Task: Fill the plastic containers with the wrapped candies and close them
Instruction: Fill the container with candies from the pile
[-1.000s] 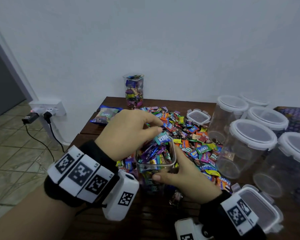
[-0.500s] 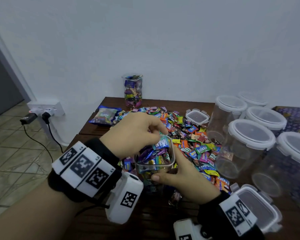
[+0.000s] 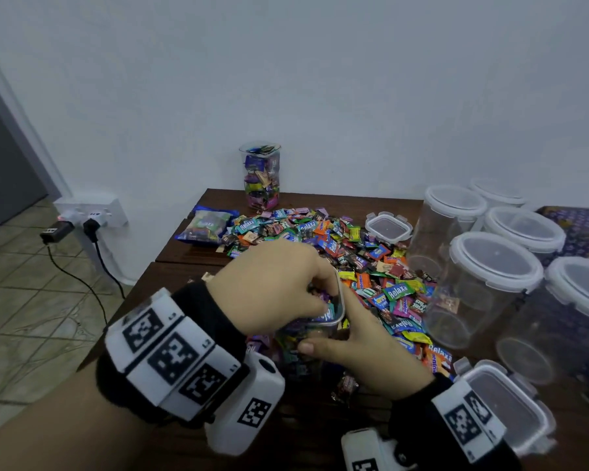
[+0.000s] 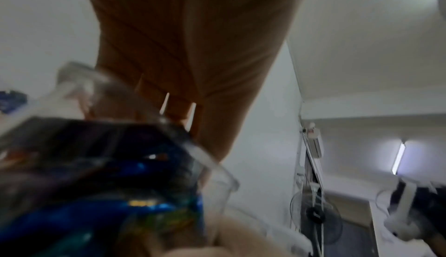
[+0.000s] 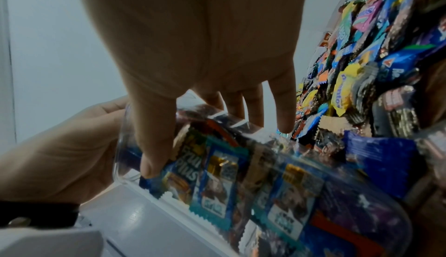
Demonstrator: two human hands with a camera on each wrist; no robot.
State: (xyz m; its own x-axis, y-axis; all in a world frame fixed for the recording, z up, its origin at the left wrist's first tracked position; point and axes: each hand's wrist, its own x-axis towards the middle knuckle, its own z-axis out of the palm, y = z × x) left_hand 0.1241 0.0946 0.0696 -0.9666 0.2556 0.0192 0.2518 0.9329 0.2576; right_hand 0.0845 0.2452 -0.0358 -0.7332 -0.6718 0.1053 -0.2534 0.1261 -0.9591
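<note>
The left hand (image 3: 272, 283) has sunk since a second ago: its fingers now curl down into the open container (image 3: 323, 321) at six o'clock on the table (image 3: 184, 253), apparently pressing the teal candy (image 3: 327, 314) in, though blur hides the fingertips. The right hand (image 3: 364, 355) still wraps the container's side with thumb and fingers. The candy pile (image 3: 354, 263) lies at twelve o'clock, the lidded empty containers (image 3: 483, 283) at three.

A dark wooden table (image 3: 320, 419) carries a heap of wrapped candies (image 3: 354, 263), a candy bag (image 3: 206, 226), two loose lids (image 3: 388, 227), one filled jar (image 3: 259, 175) and apparently five lidded jars (image 3: 483, 287).
</note>
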